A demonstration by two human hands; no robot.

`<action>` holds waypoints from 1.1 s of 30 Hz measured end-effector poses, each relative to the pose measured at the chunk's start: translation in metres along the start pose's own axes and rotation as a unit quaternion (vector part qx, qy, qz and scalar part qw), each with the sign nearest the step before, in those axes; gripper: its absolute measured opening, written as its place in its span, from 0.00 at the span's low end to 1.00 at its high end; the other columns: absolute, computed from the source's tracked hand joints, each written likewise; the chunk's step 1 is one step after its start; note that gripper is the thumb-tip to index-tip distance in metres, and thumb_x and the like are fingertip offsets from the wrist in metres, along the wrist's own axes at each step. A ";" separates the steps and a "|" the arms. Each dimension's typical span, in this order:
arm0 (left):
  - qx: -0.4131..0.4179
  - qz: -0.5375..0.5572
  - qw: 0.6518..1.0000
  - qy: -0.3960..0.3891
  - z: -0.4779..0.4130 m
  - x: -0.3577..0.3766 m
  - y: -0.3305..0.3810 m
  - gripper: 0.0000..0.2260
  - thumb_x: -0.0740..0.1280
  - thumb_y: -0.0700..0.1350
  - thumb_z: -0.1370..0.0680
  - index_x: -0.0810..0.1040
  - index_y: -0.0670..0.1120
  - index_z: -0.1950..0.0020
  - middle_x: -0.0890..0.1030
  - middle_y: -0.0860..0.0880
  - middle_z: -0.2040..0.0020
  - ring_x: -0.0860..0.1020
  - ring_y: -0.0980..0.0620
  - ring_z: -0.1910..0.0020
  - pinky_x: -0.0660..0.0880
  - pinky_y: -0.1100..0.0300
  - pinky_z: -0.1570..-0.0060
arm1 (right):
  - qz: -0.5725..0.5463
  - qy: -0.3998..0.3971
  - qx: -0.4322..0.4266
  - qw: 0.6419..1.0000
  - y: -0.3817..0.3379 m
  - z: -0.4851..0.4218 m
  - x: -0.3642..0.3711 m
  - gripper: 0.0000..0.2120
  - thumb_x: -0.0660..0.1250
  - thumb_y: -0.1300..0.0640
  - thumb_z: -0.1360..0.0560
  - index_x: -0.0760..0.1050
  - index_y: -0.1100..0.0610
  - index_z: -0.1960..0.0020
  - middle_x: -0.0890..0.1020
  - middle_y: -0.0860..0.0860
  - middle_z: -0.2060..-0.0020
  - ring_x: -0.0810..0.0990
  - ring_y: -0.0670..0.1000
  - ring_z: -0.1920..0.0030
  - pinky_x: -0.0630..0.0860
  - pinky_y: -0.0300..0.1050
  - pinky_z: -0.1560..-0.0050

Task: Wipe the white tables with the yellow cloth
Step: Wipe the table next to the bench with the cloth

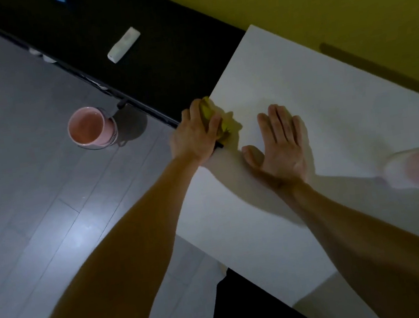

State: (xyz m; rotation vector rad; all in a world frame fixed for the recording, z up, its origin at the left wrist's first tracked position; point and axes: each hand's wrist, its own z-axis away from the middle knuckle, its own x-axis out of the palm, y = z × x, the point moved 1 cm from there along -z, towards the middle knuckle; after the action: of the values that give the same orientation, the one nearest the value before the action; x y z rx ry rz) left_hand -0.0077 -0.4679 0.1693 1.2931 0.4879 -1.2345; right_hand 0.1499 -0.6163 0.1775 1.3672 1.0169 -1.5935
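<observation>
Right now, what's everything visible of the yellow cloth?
The cloth is yellow, soft-looking fabric, bunched into a crumpled wad, not spread flat. Only a few folds show past the fingers of the left grip, which curls over it and hides most of it. It sits on the white table at its left edge, near the dark counter. The right grip lies flat on the table beside it, not touching it. Wetness can't be told.
</observation>
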 end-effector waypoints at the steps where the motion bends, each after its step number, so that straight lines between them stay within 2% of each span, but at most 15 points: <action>1: 0.004 0.003 1.000 -0.004 0.009 0.000 -0.007 0.32 0.52 0.71 0.15 0.55 0.58 0.15 0.73 0.47 0.28 0.78 0.42 0.37 0.68 0.51 0.44 | 0.001 -0.001 -0.001 1.000 0.001 0.000 0.000 0.40 0.48 0.32 0.14 0.55 0.58 0.12 0.51 0.57 0.12 0.44 0.58 0.12 0.45 0.63 0.13; 4: -0.008 0.025 1.000 -0.013 0.066 -0.007 -0.051 0.32 0.52 0.72 0.16 0.54 0.61 0.15 0.73 0.49 0.25 0.78 0.42 0.35 0.70 0.50 0.41 | 0.025 -0.006 0.005 1.000 0.000 0.002 0.000 0.40 0.45 0.32 0.15 0.52 0.58 0.12 0.48 0.57 0.12 0.41 0.58 0.12 0.45 0.63 0.14; 7: -0.047 0.013 0.998 -0.037 0.137 -0.022 -0.102 0.28 0.53 0.71 0.15 0.55 0.63 0.17 0.73 0.51 0.24 0.80 0.42 0.36 0.77 0.41 0.38 | 0.041 -0.006 0.005 0.999 0.001 0.003 -0.002 0.41 0.42 0.32 0.15 0.50 0.57 0.12 0.47 0.58 0.12 0.40 0.58 0.12 0.46 0.63 0.14; 11: -0.084 0.007 0.995 -0.060 0.179 -0.032 -0.132 0.27 0.53 0.70 0.15 0.56 0.61 0.18 0.72 0.51 0.23 0.81 0.42 0.37 0.81 0.39 0.38 | 0.038 -0.011 0.006 0.999 0.000 0.004 -0.003 0.41 0.42 0.32 0.15 0.51 0.58 0.12 0.48 0.58 0.12 0.42 0.58 0.12 0.47 0.63 0.14; 14: -0.068 -0.003 0.995 -0.076 0.155 -0.033 -0.118 0.28 0.51 0.72 0.16 0.55 0.61 0.19 0.71 0.50 0.23 0.81 0.42 0.37 0.81 0.37 0.38 | 0.052 -0.017 0.003 0.998 -0.001 0.004 -0.004 0.41 0.41 0.33 0.15 0.48 0.58 0.12 0.46 0.59 0.12 0.41 0.59 0.12 0.46 0.64 0.14; 17: -0.040 -0.013 0.998 -0.053 0.105 -0.023 -0.083 0.29 0.51 0.71 0.15 0.56 0.60 0.18 0.73 0.48 0.24 0.81 0.40 0.37 0.80 0.41 0.38 | 0.045 -0.022 -0.003 0.999 -0.003 0.005 -0.003 0.41 0.41 0.33 0.15 0.48 0.59 0.12 0.46 0.60 0.12 0.41 0.60 0.12 0.46 0.65 0.14; 22: 0.030 -0.022 0.999 -0.010 -0.025 -0.008 0.023 0.29 0.54 0.66 0.13 0.55 0.55 0.15 0.71 0.44 0.24 0.79 0.39 0.37 0.73 0.47 0.44 | -0.013 -0.011 0.007 1.000 -0.003 0.004 0.000 0.41 0.49 0.32 0.16 0.54 0.57 0.12 0.51 0.58 0.12 0.43 0.58 0.12 0.44 0.64 0.14; 25: 0.048 -0.049 0.998 0.008 -0.084 0.001 0.069 0.30 0.52 0.66 0.13 0.56 0.52 0.15 0.71 0.42 0.26 0.80 0.37 0.38 0.72 0.47 0.47 | -0.040 0.014 -0.006 0.999 -0.001 0.001 0.005 0.42 0.56 0.34 0.18 0.55 0.58 0.13 0.54 0.58 0.13 0.44 0.59 0.12 0.45 0.65 0.14; 27: 0.047 -0.040 0.998 0.006 -0.085 0.006 0.071 0.31 0.52 0.67 0.13 0.55 0.53 0.15 0.71 0.42 0.26 0.80 0.36 0.37 0.72 0.47 0.46 | -0.055 0.030 -0.007 0.998 0.002 0.003 0.006 0.42 0.59 0.35 0.18 0.56 0.59 0.13 0.56 0.58 0.13 0.46 0.59 0.12 0.46 0.65 0.14; 30: 0.046 0.012 0.999 -0.020 -0.042 0.002 0.033 0.30 0.55 0.67 0.13 0.53 0.57 0.15 0.71 0.45 0.25 0.79 0.38 0.36 0.72 0.47 0.44 | -0.068 0.035 -0.010 0.997 0.005 0.006 0.005 0.40 0.60 0.33 0.17 0.61 0.57 0.14 0.59 0.58 0.14 0.52 0.60 0.13 0.50 0.66 0.15; 33: 0.037 0.025 0.998 -0.047 0.015 -0.008 -0.022 0.30 0.53 0.68 0.14 0.55 0.57 0.16 0.72 0.46 0.26 0.81 0.40 0.38 0.74 0.50 0.47 | -0.067 0.038 -0.017 0.997 0.009 -0.012 -0.005 0.31 0.59 0.37 0.16 0.71 0.56 0.21 0.68 0.58 0.19 0.66 0.62 0.19 0.60 0.64 0.18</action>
State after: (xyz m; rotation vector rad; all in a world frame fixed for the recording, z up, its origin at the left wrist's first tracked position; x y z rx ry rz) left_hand -0.0345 -0.4737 0.1708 1.2951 0.3423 -1.2751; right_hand 0.1634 -0.6088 0.1807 1.3695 1.1978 -1.6232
